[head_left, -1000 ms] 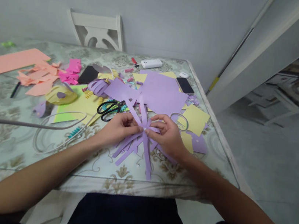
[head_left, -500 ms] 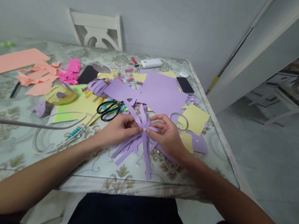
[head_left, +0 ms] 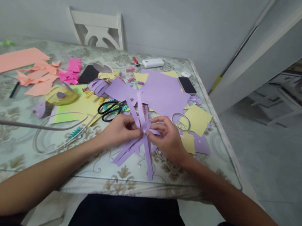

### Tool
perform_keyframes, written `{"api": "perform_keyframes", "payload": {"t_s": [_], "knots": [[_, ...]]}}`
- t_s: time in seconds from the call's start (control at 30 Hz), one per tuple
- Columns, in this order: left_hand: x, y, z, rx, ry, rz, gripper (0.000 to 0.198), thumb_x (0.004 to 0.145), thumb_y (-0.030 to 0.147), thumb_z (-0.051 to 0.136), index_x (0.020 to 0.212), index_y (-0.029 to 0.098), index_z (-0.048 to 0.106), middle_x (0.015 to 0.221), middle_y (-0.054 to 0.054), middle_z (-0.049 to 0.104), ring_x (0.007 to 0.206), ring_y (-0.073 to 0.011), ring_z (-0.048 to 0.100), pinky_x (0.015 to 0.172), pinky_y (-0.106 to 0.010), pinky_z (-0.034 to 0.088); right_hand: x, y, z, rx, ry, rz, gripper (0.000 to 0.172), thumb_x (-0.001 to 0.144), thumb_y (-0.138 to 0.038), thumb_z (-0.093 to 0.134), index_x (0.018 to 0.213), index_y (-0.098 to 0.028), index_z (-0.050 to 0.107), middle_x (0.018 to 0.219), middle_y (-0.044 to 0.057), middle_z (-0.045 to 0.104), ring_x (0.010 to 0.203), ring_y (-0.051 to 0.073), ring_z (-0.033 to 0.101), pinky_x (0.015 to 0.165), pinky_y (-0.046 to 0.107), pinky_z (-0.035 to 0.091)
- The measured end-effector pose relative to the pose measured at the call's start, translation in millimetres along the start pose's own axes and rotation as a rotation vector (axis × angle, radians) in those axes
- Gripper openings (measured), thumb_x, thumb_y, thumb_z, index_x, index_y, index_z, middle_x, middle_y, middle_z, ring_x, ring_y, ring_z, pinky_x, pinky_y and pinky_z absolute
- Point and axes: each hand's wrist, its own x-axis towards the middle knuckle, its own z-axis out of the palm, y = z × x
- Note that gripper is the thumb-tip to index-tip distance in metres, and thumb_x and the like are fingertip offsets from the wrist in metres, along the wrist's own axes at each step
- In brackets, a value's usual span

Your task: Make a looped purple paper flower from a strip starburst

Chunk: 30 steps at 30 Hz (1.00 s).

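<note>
A bundle of purple paper strips (head_left: 145, 153) fans out above the table's near edge, pinched at its crossing point. My left hand (head_left: 119, 130) closes on the bundle from the left. From the right, my right hand (head_left: 168, 138) grips the same spot with thumb and fingers. Several strips stick up toward the black scissors (head_left: 109, 109), others splay down toward me.
Purple sheets (head_left: 162, 92), yellow paper (head_left: 197, 119), pink scraps (head_left: 71, 72) and orange paper (head_left: 9, 61) litter the floral table (head_left: 8, 145). A phone (head_left: 187, 85), a white power bank (head_left: 152, 63), a tape ring (head_left: 181, 121) and a white cable (head_left: 53, 125) lie around. A white chair (head_left: 97, 28) stands behind.
The upper strips have drawn closer together and stand more upright. Both hands have stayed pinched at the bundle's middle, shifting only slightly.
</note>
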Motion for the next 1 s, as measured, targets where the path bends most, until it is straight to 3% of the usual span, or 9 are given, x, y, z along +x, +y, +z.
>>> {"api": "perform_keyframes", "payload": {"t_s": [0.6,1.0], "knots": [[1.0,-2.9,0.0,0.013,-0.043,0.025,0.016,0.074,0.027,0.067,0.07,0.012,0.065,0.058,0.004,0.05,0.054,-0.0086,0.042,0.05,-0.02,0.031,-0.7,-3.1,-1.7,-0.06,-0.006,-0.03,0.034,0.081,-0.027,0.078,0.107,-0.026,0.056,0.083,-0.001,0.07,0.079,0.018,0.069,0.073,0.032,0.053],[2.6,-4.7,-3.1,-0.058,-0.084,-0.015,0.021,0.077,0.032,0.069,0.07,0.013,0.062,0.058,0.005,0.048,0.053,-0.0082,0.041,0.049,-0.02,0.032,1.1,-4.4,-2.8,-0.093,0.01,-0.066,0.032,0.084,-0.024,0.073,0.106,-0.026,0.05,0.077,-0.004,0.067,0.067,0.015,0.062,0.064,0.027,0.049]]}}
